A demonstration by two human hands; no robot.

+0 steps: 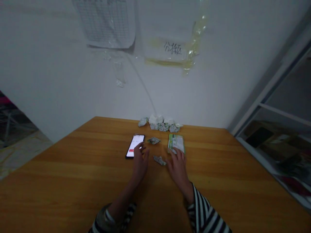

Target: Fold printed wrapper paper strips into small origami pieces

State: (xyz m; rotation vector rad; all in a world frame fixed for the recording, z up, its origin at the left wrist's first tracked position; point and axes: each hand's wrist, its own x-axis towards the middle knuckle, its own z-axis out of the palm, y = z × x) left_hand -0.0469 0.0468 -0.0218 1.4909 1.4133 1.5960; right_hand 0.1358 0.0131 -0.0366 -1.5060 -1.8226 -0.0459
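Note:
My left hand [141, 161] hovers at the right edge of a phone [135, 145] with a lit white screen. Its fingers are curved and apart, with nothing seen between them. My right hand [178, 164] lies spread over the near end of a flat green and white packet [176, 141], its fingertips at the packet's lower part. Between the two hands sits a small crumpled printed wrapper [159, 160]. A little farther back is a small foil-like sachet [154, 140]; its contents cannot be made out.
Several crumpled white and printed wrappers [162, 124] line the back of the wooden table [85, 155], against the white wall [194, 97]. Taped papers [109, 22] hang above. At the right stands a framed shelf [274, 142] with boxes behind it.

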